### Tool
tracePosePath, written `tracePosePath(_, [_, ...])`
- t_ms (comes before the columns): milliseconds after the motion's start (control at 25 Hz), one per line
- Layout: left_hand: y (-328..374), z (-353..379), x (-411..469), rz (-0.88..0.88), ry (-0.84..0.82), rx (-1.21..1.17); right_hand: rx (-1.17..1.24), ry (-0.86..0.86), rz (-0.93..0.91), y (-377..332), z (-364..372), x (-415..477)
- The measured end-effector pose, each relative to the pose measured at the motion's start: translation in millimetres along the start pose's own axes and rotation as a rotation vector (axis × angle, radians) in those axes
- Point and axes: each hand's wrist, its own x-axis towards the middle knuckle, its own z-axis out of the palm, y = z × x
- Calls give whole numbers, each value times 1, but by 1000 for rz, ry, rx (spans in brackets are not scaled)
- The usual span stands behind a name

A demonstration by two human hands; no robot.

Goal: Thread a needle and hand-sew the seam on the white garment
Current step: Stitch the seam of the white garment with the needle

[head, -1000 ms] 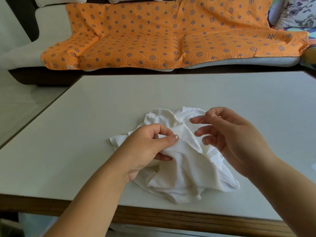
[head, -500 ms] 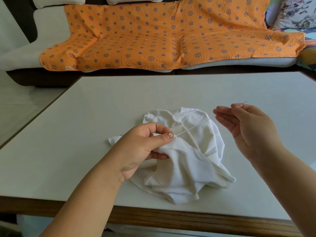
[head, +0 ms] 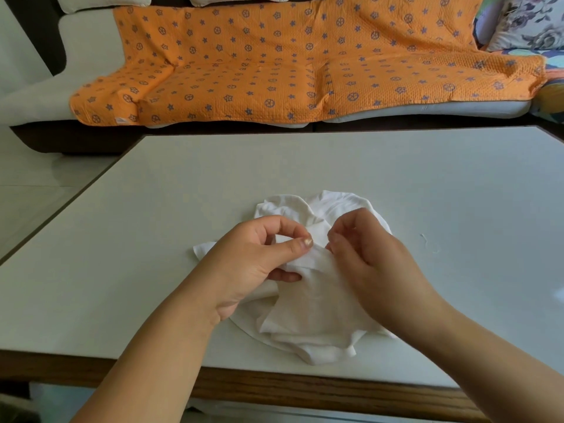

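Observation:
A crumpled white garment lies on the white table near its front edge. My left hand pinches a raised fold of the garment between thumb and fingers. My right hand is just to the right of that fold. Its fingertips are curled together and touch the cloth beside my left thumb. Neither the needle nor the thread can be made out; my right fingers hide that spot.
A short scrap of white thread lies on the table to the right of the garment. Behind the table stands a sofa covered with an orange patterned blanket. The table's wooden front edge runs below my forearms.
Half a second ago my right hand was out to the right, pulling needle and thread taut. It has come back left to the fold. My left hand keeps its pinch.

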Motion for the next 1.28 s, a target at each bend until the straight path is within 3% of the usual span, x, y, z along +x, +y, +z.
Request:
tracePosePath(240, [5, -3, -3, -33, 14, -78, -69, 88, -39, 6, -2, 4])
tracePosePath(520, [7, -6, -6, 6, 13, 68, -86, 173, -90, 11, -3, 8])
tracePosePath(840, [3, -5, -2, 53, 118, 96, -70, 165, -106, 12, -5, 8])
tracePosePath(1280, [0, 8, 2, 83, 73, 28, -44, 158, -70, 10, -6, 9])
